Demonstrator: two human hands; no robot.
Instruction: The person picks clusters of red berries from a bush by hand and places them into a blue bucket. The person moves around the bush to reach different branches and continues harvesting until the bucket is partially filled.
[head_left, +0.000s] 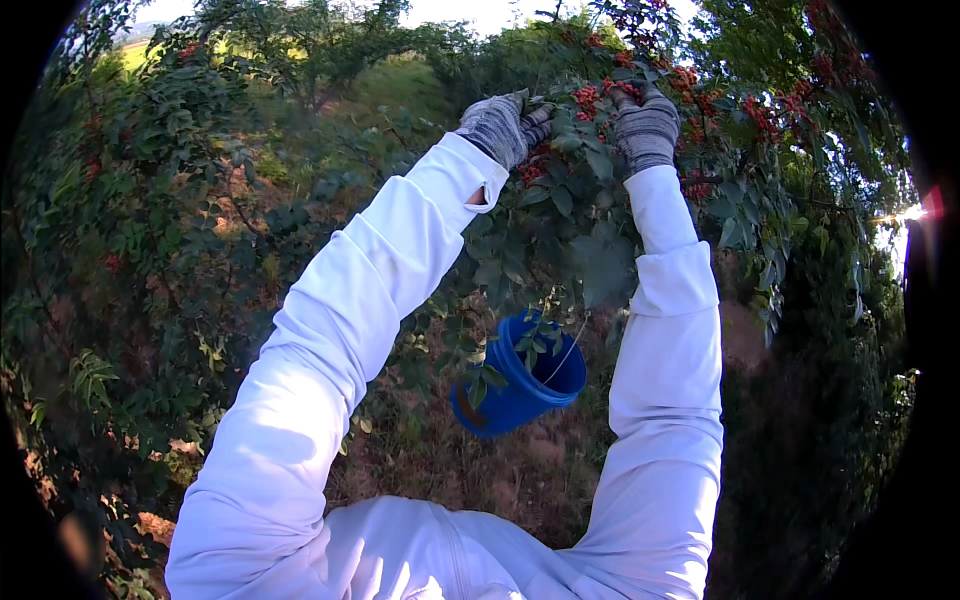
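Note:
My left hand (504, 126), in a grey striped knit glove, reaches into a leafy shrub at the top centre, its fingers bent around leaves or a twig. To its right my right hand (646, 124), gloved alike, has its fingertips at a cluster of small red berries (586, 101). What lies between the fingers of either hand is partly hidden. Another red cluster (532, 169) hangs just below my left fingers. Beneath both hands, a blue plastic bucket (491, 390) with a thin wire handle is tilted, with leaves in front of its mouth.
More berry clusters (761, 118) hang on branches at the right. A woody branch (705, 180) runs beside my right wrist. Dense shrubs (172, 247) fill the left side. Dry grass and soil (480, 472) lie below the bucket. Low sun glares at the right edge.

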